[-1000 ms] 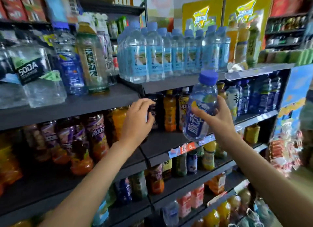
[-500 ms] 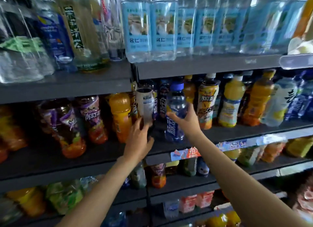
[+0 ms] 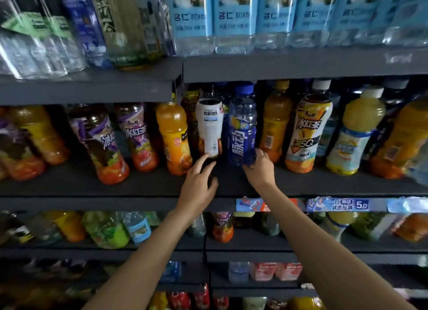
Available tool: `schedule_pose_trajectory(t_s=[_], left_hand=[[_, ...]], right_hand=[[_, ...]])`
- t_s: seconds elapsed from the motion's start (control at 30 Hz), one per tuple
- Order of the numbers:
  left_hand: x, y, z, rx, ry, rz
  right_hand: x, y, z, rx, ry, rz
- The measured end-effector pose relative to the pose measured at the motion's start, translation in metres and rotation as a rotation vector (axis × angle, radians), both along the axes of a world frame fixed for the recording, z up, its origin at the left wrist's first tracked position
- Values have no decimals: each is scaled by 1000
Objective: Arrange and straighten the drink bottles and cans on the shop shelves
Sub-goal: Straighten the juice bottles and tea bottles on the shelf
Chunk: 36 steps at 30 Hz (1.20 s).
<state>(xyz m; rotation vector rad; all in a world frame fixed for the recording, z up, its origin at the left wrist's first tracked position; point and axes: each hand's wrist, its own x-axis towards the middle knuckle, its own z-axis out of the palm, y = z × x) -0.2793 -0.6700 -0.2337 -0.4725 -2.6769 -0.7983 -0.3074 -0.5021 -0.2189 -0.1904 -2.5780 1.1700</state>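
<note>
Right hand (image 3: 259,168) grips the base of the blue-capped bottle (image 3: 242,129), standing on the middle shelf (image 3: 115,184). Left hand (image 3: 199,184), fingers loose, touches the white-labelled bottle (image 3: 209,126) beside it.

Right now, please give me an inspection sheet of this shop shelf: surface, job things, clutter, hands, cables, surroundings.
Surface: dark middle shelf, front strip bare.
Job's things: blue bottle upright on it, blue cap on; white-label bottle just left of it, back label facing out.
Clutter: orange juice bottle and iced tea bottle flank them.
Hands: right hand holds the blue bottle's base; left hand open, fingertips near the white-label bottle's base.
Cables: nothing seen.
Surroundings: water bottles above; price strip below.
</note>
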Motion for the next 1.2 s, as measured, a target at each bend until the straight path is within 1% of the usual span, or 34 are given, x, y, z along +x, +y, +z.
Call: schedule_pose_trajectory(t_s=[0.07,0.1,0.2,0.23,0.27,0.33,0.4,0.47,0.57,0.73,0.8,0.87,1.0,1.03,1.1,1.2], left_hand=[[0,3,-2,-40,7,29],[0,4,-4,-56,24,48],[0,7,-7,-69,73,76],[-1,7,-8,-63,78,74],[-1,7,-7,-54,79,73],[0,7,-7,-34,93,68],[0,8,-7,-19,96,69],[1,7,-8,-16,87,76],[0,6,-8,-10,92,75],[2,5,-4,7,37,68],[3,3,-4,71,63,52],[6,-1,-7,188,131,49],[14,-22,-10,402,311,196],[14,-27,-7,458,332,235],[10,-35,6,589,296,302],[-12,-37,30,716,95,337]], right_hand=[[5,11,4,-44,-17,49],[9,18,7,-51,23,34],[21,32,19,-21,278,-177],[21,33,23,-7,315,-220],[18,31,26,15,308,-227],[6,26,27,30,216,-190],[-10,23,27,-47,87,-197],[-22,21,26,-151,22,-250],[-29,17,18,-202,66,-294],[-6,11,3,-108,168,-244],[13,14,0,-73,214,-199],[31,21,-1,-55,226,-153],[47,34,14,-60,73,-37],[48,34,18,-67,40,2],[48,31,21,-78,10,55],[46,21,21,-89,-23,84]])
